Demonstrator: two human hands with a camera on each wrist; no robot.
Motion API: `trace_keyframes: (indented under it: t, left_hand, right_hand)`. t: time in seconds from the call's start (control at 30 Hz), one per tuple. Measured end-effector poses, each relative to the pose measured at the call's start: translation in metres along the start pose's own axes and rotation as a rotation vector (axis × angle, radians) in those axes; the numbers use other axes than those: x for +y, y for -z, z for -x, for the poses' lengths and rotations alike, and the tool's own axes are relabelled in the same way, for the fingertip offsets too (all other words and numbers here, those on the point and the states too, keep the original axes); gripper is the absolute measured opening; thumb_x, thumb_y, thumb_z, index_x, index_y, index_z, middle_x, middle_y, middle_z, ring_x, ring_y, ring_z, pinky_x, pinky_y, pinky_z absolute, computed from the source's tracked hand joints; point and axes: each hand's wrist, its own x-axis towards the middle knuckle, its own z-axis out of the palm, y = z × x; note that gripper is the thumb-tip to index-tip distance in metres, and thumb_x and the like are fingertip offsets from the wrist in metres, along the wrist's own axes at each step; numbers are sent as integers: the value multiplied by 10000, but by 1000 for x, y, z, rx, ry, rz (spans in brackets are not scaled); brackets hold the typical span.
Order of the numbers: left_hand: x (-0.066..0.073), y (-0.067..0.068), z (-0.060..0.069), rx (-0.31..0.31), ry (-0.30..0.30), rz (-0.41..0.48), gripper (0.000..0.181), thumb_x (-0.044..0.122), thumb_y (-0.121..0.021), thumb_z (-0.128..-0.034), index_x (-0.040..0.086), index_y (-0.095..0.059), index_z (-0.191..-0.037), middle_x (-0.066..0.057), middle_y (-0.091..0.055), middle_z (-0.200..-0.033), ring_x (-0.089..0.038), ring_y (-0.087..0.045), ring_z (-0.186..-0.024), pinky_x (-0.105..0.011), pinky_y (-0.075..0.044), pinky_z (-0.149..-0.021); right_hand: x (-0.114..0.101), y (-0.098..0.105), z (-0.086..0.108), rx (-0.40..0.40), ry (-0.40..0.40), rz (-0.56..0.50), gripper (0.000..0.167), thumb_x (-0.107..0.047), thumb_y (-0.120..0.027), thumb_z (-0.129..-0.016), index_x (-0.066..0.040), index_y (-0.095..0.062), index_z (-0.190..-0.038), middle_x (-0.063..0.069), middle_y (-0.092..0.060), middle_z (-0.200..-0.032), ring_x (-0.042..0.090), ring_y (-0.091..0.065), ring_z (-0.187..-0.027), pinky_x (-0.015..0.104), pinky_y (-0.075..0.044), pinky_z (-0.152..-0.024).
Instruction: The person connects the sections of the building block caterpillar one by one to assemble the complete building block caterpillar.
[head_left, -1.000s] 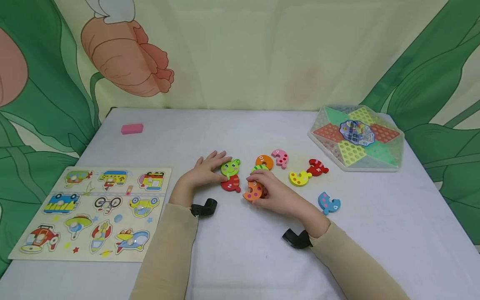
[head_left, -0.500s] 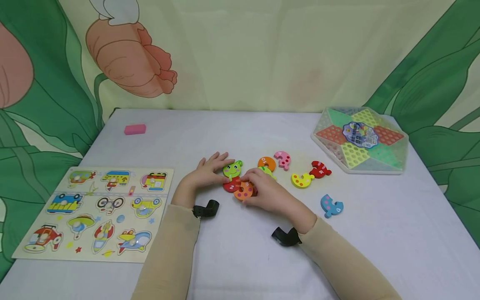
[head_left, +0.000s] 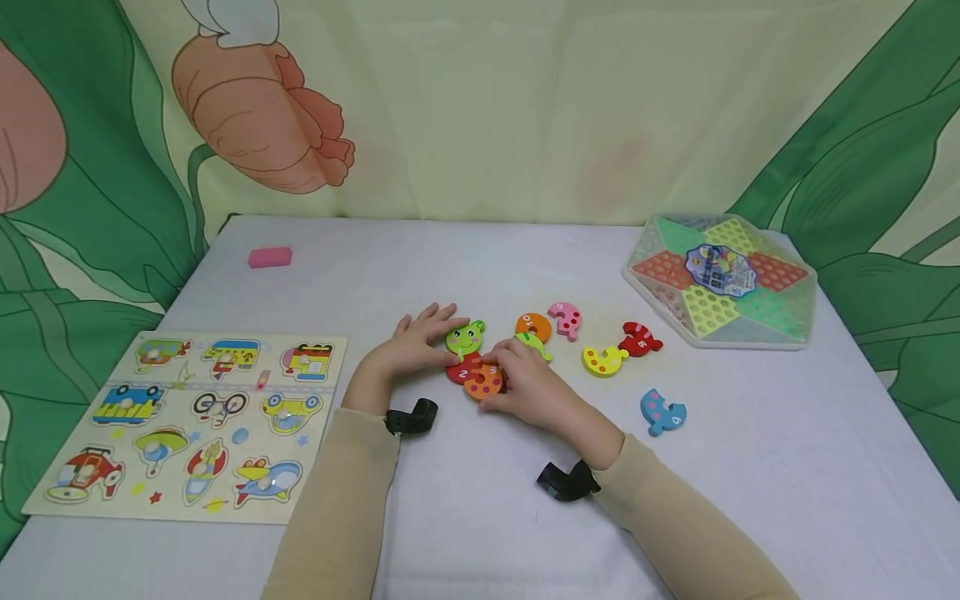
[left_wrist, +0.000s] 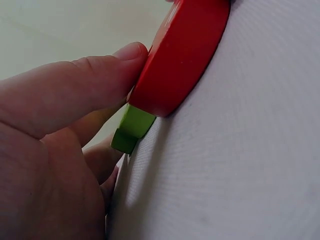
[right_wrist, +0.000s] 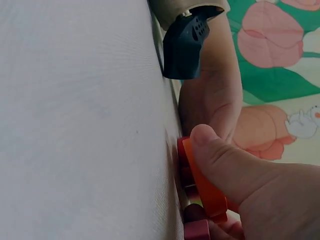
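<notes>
A green smiling-face puzzle piece [head_left: 464,339] lies flat on the table, joined to a red puzzle piece [head_left: 462,370] marked 2. My left hand [head_left: 412,346] rests beside them with fingers spread, fingertips at the green piece. In the left wrist view, the thumb [left_wrist: 131,52] presses the edge of the red piece [left_wrist: 185,55]. My right hand [head_left: 536,383] pinches an orange spotted puzzle piece [head_left: 483,382] marked 3, against the red one's lower right. The right wrist view shows that orange piece [right_wrist: 206,185] tilted; whether it interlocks is hidden.
Right of the hands lie more puzzle pieces: orange [head_left: 533,326], partly covered green [head_left: 534,345], pink [head_left: 566,321], yellow [head_left: 603,361], red [head_left: 641,340] and blue [head_left: 663,412]. A vehicle puzzle board [head_left: 180,425] lies left, a pink block [head_left: 270,257] behind it, a hexagonal game box [head_left: 720,283] back right.
My right hand has moved left with the orange spotted piece, bringing it up to the red piece. The left hand stays by the green and red pieces.
</notes>
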Motion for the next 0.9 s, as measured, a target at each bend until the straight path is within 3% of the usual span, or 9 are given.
trace_keyframes:
  t: [0.37, 0.8, 0.9]
  left_hand:
    - [0, 0, -1, 9, 0, 8, 633, 334, -597, -793, 298, -374, -1385, 28, -154, -1531, -223, 18, -1422, -514, 97, -1108]
    - [1, 0, 0, 8, 7, 4, 633, 328, -600, -791, 304, -376, -1383, 36, -160, -1530, -215, 16, -1422, -509, 91, -1112]
    - [1, 0, 0, 8, 10, 11, 630, 325, -600, -791, 303, -380, -1381, 36, -161, -1530, -212, 16, -1422, -506, 92, -1113]
  right_hand:
    - [8, 9, 4, -105, 14, 15, 519, -266, -674, -804, -178, -510, -1288, 18, -459, -1281, 244, -401, -1160, 402, -429, -943]
    - [10, 11, 5, -95, 33, 33, 446, -241, -664, -813, -162, -556, -1238, 42, -511, -1280, 226, -432, -1156, 396, -420, -942]
    - [9, 14, 6, -101, 24, -4, 454, -240, -654, -821, -161, -540, -1253, 36, -504, -1285, 207, -443, -1158, 380, -440, -945]
